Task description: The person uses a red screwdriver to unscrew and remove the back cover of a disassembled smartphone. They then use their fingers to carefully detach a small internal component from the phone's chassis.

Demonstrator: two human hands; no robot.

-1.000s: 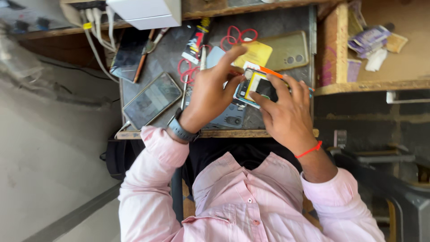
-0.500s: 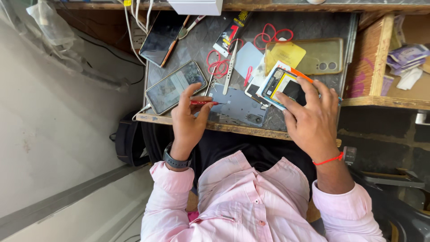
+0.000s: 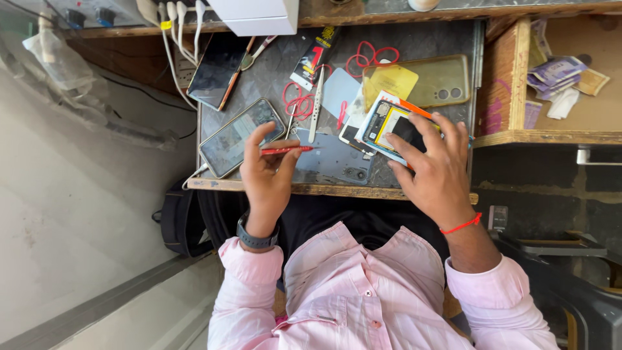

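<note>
**Opened phone held flat, red tool ready**

The right hand (image 3: 435, 170) spreads over the opened phone (image 3: 395, 128) on the workbench (image 3: 414, 45); the left hand (image 3: 267, 174) pinches a red screwdriver (image 3: 287, 150). Best: press evenly, bring the tip in square.

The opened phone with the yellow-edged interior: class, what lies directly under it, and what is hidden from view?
Under the opened phone a grey phone back cover shows, resting on the dark worktop. The hand on top hides the phone's near edge and whatever is beneath there.
</note>
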